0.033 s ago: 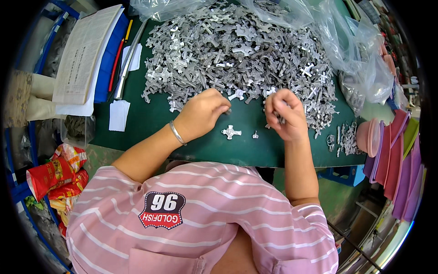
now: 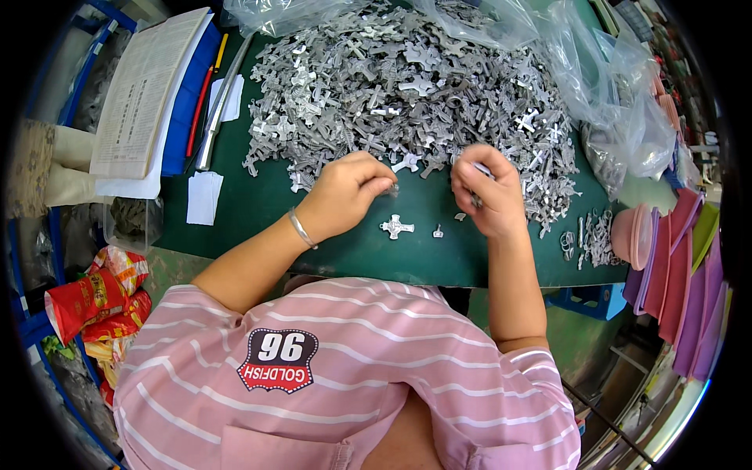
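My left hand (image 2: 348,190) is closed, pinching a small blurred metal piece (image 2: 394,190) at its fingertips, just in front of the heap. Curled fingers of my right hand (image 2: 492,192) hold small grey metal pieces (image 2: 479,169), whose shape I cannot make out. Between the hands, a silver cross pendant (image 2: 396,227) lies flat on the green tabletop (image 2: 352,254). To its right are a tiny metal piece (image 2: 438,231) and, under my right fingers, another small piece (image 2: 460,217). Behind both hands spreads a large heap of grey metal crosses (image 2: 392,86).
Clear plastic bags (image 2: 627,102) sit at the back right. Small metal loops (image 2: 599,239) lie beside a pink cup (image 2: 627,235) and coloured plastic bins (image 2: 681,266). At left are papers (image 2: 137,94), a blue tray (image 2: 192,94), a red pen (image 2: 199,113) and white cards (image 2: 204,198).
My right hand's fingers have shifted and lifted slightly, and a small metal piece now shows on the table below them. The left hand stays nearly in place.
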`<move>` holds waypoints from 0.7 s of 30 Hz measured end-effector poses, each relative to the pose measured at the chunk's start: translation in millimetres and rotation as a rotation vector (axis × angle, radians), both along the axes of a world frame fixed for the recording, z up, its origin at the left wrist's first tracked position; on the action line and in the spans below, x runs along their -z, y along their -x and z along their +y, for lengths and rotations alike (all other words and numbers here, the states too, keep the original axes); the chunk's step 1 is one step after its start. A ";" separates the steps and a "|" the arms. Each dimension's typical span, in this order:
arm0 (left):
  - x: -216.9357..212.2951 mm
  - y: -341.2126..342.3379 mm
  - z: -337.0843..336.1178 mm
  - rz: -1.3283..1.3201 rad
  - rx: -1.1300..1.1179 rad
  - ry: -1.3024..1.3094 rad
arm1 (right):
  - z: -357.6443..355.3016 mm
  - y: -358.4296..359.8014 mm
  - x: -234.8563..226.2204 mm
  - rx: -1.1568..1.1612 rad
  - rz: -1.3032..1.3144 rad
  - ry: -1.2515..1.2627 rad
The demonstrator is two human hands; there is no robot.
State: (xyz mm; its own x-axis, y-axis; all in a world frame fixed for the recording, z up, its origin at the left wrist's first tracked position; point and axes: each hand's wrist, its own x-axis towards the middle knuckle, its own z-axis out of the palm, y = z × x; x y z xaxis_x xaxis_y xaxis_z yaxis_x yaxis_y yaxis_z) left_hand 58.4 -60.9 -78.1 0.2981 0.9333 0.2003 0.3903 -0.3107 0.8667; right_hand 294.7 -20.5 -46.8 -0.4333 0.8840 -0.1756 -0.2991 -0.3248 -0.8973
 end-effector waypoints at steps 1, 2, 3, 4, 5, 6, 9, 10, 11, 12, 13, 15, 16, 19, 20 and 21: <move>-3.0 2.5 -1.4 -0.246 -0.026 0.270 | 5.8 10.2 -2.9 0.046 -0.204 -0.154; -8.9 5.0 -2.9 -0.496 -0.041 0.542 | 10.0 22.2 -5.5 0.102 -0.411 -0.306; -12.7 6.4 -4.1 -0.745 -0.056 0.814 | 12.9 31.6 -6.4 0.158 -0.618 -0.458; -13.9 7.9 -5.0 -0.883 -0.078 0.864 | 14.6 38.7 -6.5 0.161 -0.724 -0.555; -14.7 9.2 -5.7 -1.021 -0.099 0.913 | 16.0 44.7 -6.6 0.163 -0.830 -0.652; -16.1 10.1 -6.5 -1.160 -0.120 0.959 | 17.6 49.2 -6.5 0.166 -0.935 -0.749; -20.1 16.3 -5.9 -1.288 -0.071 1.027 | 19.2 51.8 0.8 0.176 -0.947 -0.768; -18.6 18.9 -5.1 -1.360 0.002 1.041 | 19.1 50.7 2.3 0.175 -0.934 -0.746; -19.2 18.9 -4.4 -1.355 0.006 1.040 | 18.4 48.1 5.2 0.192 -0.860 -0.685; -20.7 18.7 -3.7 -1.349 0.010 1.041 | 17.0 43.8 8.4 0.210 -0.785 -0.623; -21.7 18.3 -2.8 -1.346 0.014 1.040 | 15.6 40.1 8.9 0.225 -0.711 -0.563; -26.4 13.7 1.6 -0.933 -0.074 0.887 | 11.7 30.0 -4.2 0.150 -0.424 -0.133; -30.4 8.3 4.4 -0.727 -0.111 0.803 | 8.5 26.5 -9.9 0.115 -0.276 0.077; -24.8 -8.3 16.8 -0.112 -0.197 0.060 | -0.7 20.9 -10.6 0.124 -0.135 0.167; -21.4 -10.4 22.7 0.084 -0.184 -0.215 | -1.9 17.9 -11.7 0.115 -0.105 0.197; -21.0 -12.4 27.2 0.208 -0.201 -0.249 | -2.0 13.6 -8.4 0.079 -0.049 0.201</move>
State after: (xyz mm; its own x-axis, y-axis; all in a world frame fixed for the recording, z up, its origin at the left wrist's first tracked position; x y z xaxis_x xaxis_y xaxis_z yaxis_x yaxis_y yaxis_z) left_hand 70.8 -33.7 -57.1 0.1722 0.9075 0.3831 0.6242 -0.4014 0.6703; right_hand 281.2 -22.5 -38.4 -0.3507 0.8600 -0.3708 -0.2879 -0.4757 -0.8311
